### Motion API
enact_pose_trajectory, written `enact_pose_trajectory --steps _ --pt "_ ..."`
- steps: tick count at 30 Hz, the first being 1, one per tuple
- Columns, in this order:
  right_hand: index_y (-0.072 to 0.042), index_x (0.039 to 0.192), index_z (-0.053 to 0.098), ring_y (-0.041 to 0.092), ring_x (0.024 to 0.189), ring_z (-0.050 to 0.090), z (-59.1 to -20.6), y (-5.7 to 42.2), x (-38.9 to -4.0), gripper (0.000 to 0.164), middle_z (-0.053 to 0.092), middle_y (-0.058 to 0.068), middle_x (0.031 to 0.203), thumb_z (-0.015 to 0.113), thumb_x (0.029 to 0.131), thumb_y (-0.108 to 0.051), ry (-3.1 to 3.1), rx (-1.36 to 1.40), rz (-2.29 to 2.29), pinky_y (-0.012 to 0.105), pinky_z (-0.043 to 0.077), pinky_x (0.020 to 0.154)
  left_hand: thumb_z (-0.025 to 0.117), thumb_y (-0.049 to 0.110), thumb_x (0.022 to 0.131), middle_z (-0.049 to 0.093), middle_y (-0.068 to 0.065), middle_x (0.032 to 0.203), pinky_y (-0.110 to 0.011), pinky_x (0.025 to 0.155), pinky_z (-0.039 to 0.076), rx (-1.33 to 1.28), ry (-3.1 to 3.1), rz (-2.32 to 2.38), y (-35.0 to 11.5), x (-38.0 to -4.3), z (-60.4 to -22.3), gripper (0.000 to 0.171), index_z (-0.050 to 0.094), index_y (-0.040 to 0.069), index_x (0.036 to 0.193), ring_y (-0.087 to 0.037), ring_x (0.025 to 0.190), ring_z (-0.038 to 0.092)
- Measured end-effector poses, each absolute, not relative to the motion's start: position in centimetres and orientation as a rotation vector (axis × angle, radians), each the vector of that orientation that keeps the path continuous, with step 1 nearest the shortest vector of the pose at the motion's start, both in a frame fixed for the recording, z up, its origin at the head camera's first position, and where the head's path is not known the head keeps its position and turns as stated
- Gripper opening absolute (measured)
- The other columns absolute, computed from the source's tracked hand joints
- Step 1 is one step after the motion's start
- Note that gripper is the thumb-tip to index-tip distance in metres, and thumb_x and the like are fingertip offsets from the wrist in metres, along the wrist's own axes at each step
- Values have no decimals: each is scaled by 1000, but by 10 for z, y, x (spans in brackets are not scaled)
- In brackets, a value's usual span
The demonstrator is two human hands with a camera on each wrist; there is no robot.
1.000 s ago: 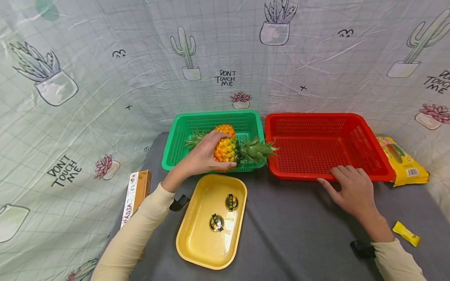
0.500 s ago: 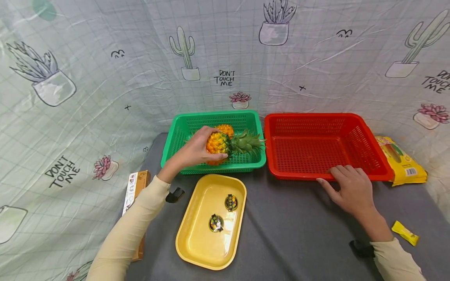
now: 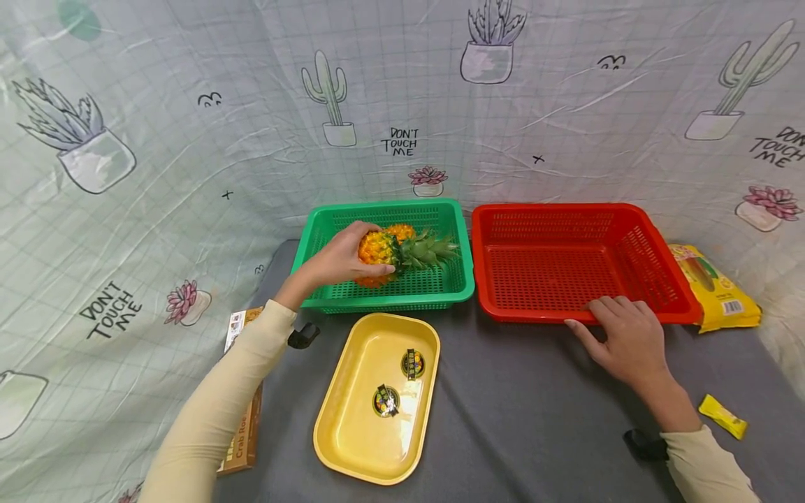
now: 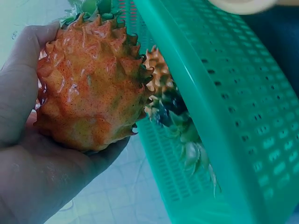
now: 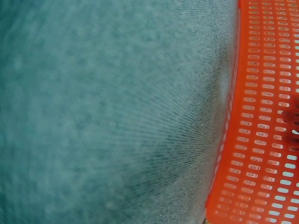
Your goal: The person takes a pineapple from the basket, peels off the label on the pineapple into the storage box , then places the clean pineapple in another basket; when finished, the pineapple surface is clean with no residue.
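In the head view my left hand (image 3: 339,258) grips a ripe orange-yellow pineapple (image 3: 377,248) by its body. Its green crown points right, over the green basket (image 3: 390,303). Up close in the left wrist view, thumb and fingers wrap the spiky pineapple (image 4: 93,84) beside the basket's rim. A second pineapple (image 3: 402,231) lies in the green basket, partly hidden behind the held one. My right hand (image 3: 629,339) rests with relaxed fingers over the front rim of the red basket (image 3: 553,276), thumb out to the left. The right wrist view catches only the red basket's slotted wall (image 5: 261,112).
A shallow yellow tray (image 3: 371,440) with two round stickers stands in front of the green basket. At the left lies a pasta box (image 3: 242,443), partly covered by the sleeve. To the right are a yellow packet (image 3: 723,297) and a small yellow wrapped bar (image 3: 723,416).
My left hand has carried the pineapple leftward and slightly back, so its crown no longer overlaps the red basket's edge but lies within the green basket's outline. The right hand has stayed put.
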State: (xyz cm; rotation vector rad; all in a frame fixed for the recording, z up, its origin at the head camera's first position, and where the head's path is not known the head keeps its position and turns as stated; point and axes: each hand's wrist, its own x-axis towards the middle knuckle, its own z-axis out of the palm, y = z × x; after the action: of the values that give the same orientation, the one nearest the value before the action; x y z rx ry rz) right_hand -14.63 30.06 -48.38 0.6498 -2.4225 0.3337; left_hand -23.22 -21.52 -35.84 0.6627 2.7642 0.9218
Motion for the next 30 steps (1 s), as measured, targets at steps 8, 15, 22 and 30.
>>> enact_pose_trajectory --steps 8,15,22,30 --pt "-3 98 72 39 77 60 -484 300 -148 48 71 19 92 69 89 -50 -2432 658 339 51 46 68 83 41 93 47 -20 144 -50 96 50 650 2748 889 -219 -239 -363 85 42 -2 154 -31 113 56" --pt "-3 96 71 38 75 58 -484 301 -148 45 70 19 89 71 87 -47 -2437 654 334 51 46 68 84 39 93 44 -23 148 -53 102 46 714 2706 854 -218 -244 -371 88 39 -5 155 -34 120 52" --pt "-3 100 71 38 79 60 -487 302 -147 45 71 19 93 73 88 -47 -2451 652 351 51 47 70 83 39 93 44 -22 148 -55 107 41 732 2714 765 -223 -248 -376 85 41 -3 153 -36 131 47" --pt "-3 97 70 38 77 60 -485 303 -148 48 71 19 91 66 93 -51 -2438 651 345 51 47 69 85 39 91 46 -23 145 -56 107 41 746 2708 702 -229 -249 -378 83 44 -4 150 -38 130 47"
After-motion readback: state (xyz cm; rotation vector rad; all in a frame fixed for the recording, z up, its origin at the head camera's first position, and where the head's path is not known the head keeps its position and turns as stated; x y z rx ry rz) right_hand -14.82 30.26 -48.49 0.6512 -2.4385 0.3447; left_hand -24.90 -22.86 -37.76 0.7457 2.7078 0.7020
